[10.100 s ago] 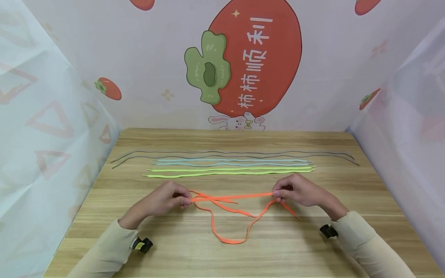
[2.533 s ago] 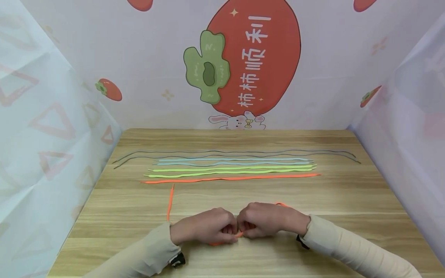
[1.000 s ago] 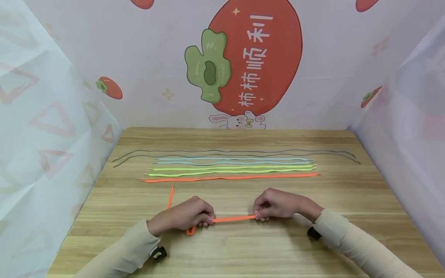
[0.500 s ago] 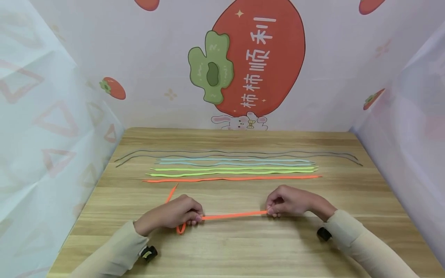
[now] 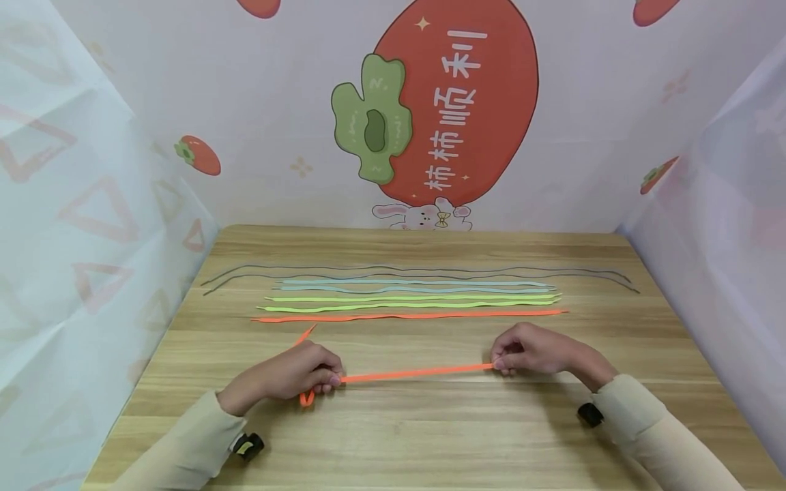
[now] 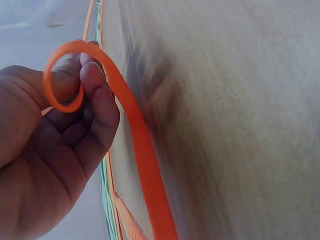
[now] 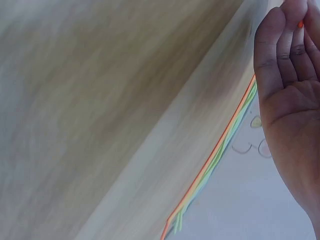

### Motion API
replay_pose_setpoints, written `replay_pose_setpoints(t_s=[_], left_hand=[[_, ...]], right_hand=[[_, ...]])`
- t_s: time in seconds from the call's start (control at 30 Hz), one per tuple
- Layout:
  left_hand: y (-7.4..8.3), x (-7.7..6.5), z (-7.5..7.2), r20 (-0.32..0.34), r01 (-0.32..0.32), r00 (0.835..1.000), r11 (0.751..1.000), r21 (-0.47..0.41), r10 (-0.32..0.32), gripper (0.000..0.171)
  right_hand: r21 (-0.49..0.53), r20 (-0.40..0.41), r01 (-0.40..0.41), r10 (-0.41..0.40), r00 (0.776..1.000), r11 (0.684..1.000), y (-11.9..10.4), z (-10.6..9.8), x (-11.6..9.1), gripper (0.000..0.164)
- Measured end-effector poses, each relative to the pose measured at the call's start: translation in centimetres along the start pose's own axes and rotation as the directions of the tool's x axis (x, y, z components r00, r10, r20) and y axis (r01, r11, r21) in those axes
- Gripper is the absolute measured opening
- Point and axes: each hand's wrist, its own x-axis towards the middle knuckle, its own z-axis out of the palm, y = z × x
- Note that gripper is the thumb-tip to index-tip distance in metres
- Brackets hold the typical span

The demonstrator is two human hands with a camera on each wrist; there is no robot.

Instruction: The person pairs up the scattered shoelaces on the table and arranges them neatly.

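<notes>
An orange shoelace [image 5: 417,373] is stretched nearly straight between the two hands, over the table. My left hand [image 5: 301,372] pinches it between thumb and fingers. Past that grip the lace curls into a small loop [image 6: 49,80] beside the fingers, and its tipped end lies on the table behind the wrist. At the other end, my right hand [image 5: 537,349] pinches the lace with thumb and fingertips; only a speck of orange shows there in the right wrist view. A second orange shoelace [image 5: 393,316] lies straight on the table beyond both hands.
Behind the flat orange lace lie two yellow-green shoelaces [image 5: 411,299], two light blue ones [image 5: 417,281] and two long thin dark laces [image 5: 381,266], roughly parallel. The wooden table [image 5: 399,443] ends at a printed backdrop, with white sheets on both sides.
The second orange lace was laid out straight behind. From hands close together, the right hand has moved right and the left hand left, lengthening the taut stretch of lace between them.
</notes>
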Motion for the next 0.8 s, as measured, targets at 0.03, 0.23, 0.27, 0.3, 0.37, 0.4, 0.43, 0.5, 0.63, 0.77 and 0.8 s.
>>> replay_pose_setpoints(t_s=[0.03,0.23,0.27,0.3,0.37,0.4,0.43,0.5,0.63,0.77,0.8], left_hand=[[0.0,0.0,0.0,0.001,0.004,1.000,1.000,-0.002,-0.004,0.021],[-0.4,-0.3,-0.3,-0.002,0.005,1.000,1.000,0.001,-0.005,0.021],[-0.4,-0.4,-0.4,-0.006,0.000,1.000,1.000,0.004,0.000,0.021],[-0.5,-0.5,-0.4,-0.009,-0.003,1.000,1.000,0.007,0.003,0.022],[-0.7,-0.8,-0.7,-0.016,-0.012,1.000,1.000,0.014,0.012,0.022],[-0.8,-0.9,-0.8,-0.020,-0.021,1.000,1.000,0.023,0.021,0.022],[-0.9,-1.1,-0.9,-0.023,-0.027,0.999,0.999,0.024,0.027,0.022],[-1.1,-1.4,-1.2,-0.029,-0.034,0.999,0.999,0.020,0.035,0.021],[-1.4,-2.1,-1.7,-0.034,-0.039,0.999,0.999,0.006,0.039,0.019],[-1.8,-2.5,-2.1,-0.040,-0.030,0.999,1.000,0.010,0.030,0.018],[-1.9,-2.7,-2.2,-0.043,-0.026,0.999,1.000,0.015,0.026,0.017]], right_hand=[[-0.006,-0.005,-0.005,0.005,1.000,1.000,0.0,-0.1,-0.2,0.015],[-0.049,-0.030,-0.033,0.031,0.999,0.998,0.4,-0.7,-1.0,0.014],[-0.058,-0.036,-0.040,0.038,0.999,0.998,0.5,-0.8,-1.2,0.014],[-0.069,-0.044,-0.047,0.044,0.998,0.997,0.6,-1.0,-1.4,0.015],[-0.085,-0.060,-0.061,0.056,0.997,0.995,0.7,-1.3,-1.8,0.015],[-0.089,-0.068,-0.069,0.064,0.996,0.994,0.8,-1.4,-2.1,0.015],[-0.092,-0.075,-0.076,0.069,0.995,0.993,1.0,-1.6,-2.3,0.015],[-0.096,-0.091,-0.090,0.081,0.992,0.991,1.1,-1.9,-2.9,0.015],[-0.092,-0.123,-0.120,0.108,0.986,0.989,1.5,-2.5,-3.8,0.012],[-0.095,-0.159,-0.122,0.106,0.982,0.988,1.7,-3.0,-4.5,0.010],[-0.103,-0.169,-0.123,0.105,0.980,0.987,1.8,-3.1,-4.7,0.010]])
